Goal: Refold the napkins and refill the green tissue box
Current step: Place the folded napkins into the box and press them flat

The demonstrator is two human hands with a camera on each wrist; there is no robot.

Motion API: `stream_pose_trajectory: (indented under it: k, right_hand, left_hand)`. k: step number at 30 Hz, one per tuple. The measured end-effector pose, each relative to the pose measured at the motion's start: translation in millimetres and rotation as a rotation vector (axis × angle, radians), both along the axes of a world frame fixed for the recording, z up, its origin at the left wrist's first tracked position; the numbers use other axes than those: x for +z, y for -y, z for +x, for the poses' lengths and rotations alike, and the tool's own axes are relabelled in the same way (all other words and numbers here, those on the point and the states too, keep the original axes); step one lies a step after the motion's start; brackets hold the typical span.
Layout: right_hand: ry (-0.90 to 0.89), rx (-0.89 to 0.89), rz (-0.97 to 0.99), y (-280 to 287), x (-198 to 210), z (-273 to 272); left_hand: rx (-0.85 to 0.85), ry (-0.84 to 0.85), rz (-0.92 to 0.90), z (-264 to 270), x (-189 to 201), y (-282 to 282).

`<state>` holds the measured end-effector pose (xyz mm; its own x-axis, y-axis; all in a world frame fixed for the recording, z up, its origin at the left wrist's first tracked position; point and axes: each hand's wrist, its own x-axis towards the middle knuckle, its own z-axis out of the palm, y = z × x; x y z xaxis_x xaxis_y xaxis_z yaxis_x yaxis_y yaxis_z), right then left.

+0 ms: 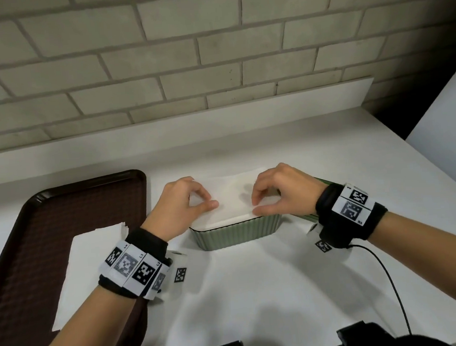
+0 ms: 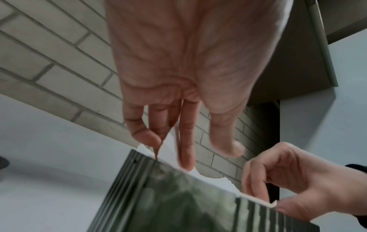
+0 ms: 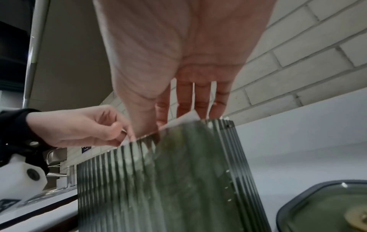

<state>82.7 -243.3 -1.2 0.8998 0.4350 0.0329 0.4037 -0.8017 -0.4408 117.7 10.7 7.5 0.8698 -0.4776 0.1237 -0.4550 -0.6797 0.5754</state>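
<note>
The green ribbed tissue box (image 1: 237, 233) stands mid-counter with a white folded napkin (image 1: 231, 199) lying across its open top. My left hand (image 1: 208, 200) is over the napkin's left end; its fingertips (image 2: 186, 158) press down on the paper just inside the box wall (image 2: 178, 204), and the thumb stands apart. At the right end my right hand (image 1: 254, 206) pinches the napkin's front edge between thumb and index finger, just above the rim. The right wrist view shows the paper (image 3: 186, 118) poking above the box (image 3: 158, 180).
A dark brown tray (image 1: 35, 229) sits at the left and holds more white napkins (image 1: 91, 254). The box's green lid (image 3: 325, 204) lies on the counter right of the box, behind my right wrist. A brick wall backs the counter.
</note>
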Motion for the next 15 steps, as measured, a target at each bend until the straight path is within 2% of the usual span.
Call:
stream_pose_trajectory:
  k: [2, 4, 6, 8, 10, 12, 13, 15]
  right_hand:
    - [0.029, 0.021, -0.022, 3.3, 2.9, -4.5]
    - [0.074, 0.046, -0.136, 4.8, 1.7, -10.1]
    - [0.048, 0.066, -0.219, 5.6, -0.9, -18.7]
    - [0.002, 0.037, -0.101, 10.8, 2.6, -23.7]
    - [0.097, -0.090, 0.149, 23.9, 11.3, -19.2]
    - [0.216, -0.264, 0.211, 48.9, 14.4, -8.8]
    - [0.201, -0.330, 0.130, 63.6, 11.8, -2.9]
    - [-0.007, -0.424, -0.190, 88.0, -1.2, 3.9]
  left_hand:
    - [-0.013, -0.006, 0.038, 1.0, -1.7, -1.2]
    - [-0.004, -0.026, 0.055, 0.4, -4.6, -1.3]
    - [0.011, -0.039, 0.061, -1.1, -6.3, -0.3]
    - [0.016, -0.049, 0.060, -1.5, -8.3, 0.4]
    - [0.019, -0.050, 0.056, -1.3, -9.6, 0.0]
    - [0.024, -0.054, 0.027, -0.3, -10.9, -0.2]
    - [0.027, -0.064, -0.004, -0.1, -12.1, -1.2]
    - [0.036, -0.077, -0.094, 0.3, -15.7, -3.5]
